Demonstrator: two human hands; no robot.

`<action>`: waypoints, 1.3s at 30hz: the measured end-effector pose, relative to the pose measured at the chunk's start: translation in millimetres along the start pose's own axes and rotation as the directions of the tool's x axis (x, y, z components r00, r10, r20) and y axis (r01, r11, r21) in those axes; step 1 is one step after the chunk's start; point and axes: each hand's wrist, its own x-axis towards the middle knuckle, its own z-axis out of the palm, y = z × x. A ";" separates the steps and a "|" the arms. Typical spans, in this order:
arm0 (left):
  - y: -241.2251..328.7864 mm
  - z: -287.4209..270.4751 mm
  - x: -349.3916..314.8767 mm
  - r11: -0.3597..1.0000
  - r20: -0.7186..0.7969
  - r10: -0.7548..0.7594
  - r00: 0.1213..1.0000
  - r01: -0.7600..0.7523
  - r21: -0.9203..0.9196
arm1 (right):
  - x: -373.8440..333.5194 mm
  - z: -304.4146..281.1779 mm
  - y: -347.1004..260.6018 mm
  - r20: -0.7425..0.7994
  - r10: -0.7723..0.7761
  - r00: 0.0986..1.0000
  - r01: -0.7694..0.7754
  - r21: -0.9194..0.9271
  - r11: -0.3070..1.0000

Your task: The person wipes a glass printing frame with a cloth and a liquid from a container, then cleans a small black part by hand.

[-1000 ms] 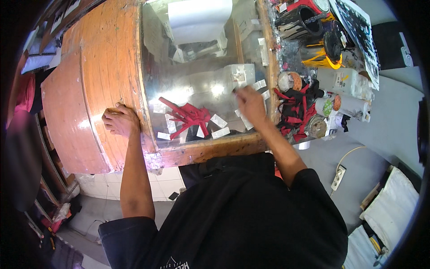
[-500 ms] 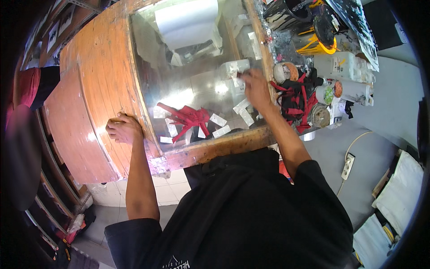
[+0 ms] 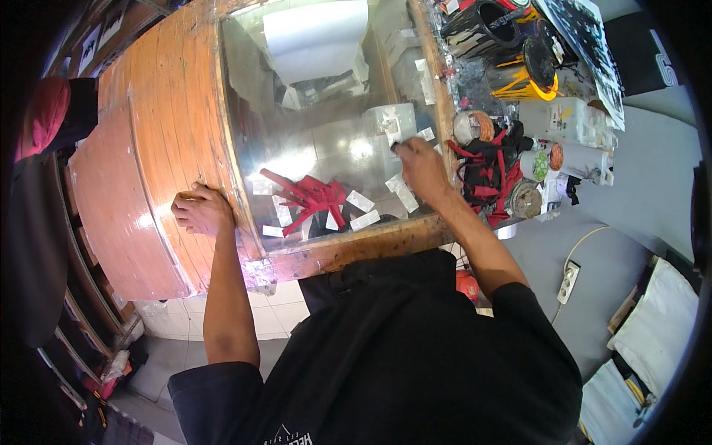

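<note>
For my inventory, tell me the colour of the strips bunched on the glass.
The bunched strips are red; they show best in the head view.

A small dark piece [image 3: 394, 147], too small to make out its shape, sits pinched in the right hand [image 3: 421, 169] over the glass [image 3: 256, 93]. The glass lies flat, clear and streaked with glare, framed by the glossy, scuffed orange-brown tabletop [image 3: 174, 96].
</note>
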 end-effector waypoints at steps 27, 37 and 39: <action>0.3 -3.0 1.3 1.000 0.038 -0.024 0.999 0.024 -0.001 | 40.8 9.1 -5.4 -0.001 -0.137 0.991 0.135 0.150 0.979; -0.2 -1.8 1.7 1.000 0.028 -0.015 0.999 0.016 -0.019 | 24.5 4.1 13.6 0.007 -0.041 0.999 0.040 0.108 0.993; -1.7 0.2 1.5 0.999 -0.013 -0.002 1.000 0.002 -0.032 | 28.6 3.7 3.6 -0.067 -0.050 0.997 0.057 0.118 0.991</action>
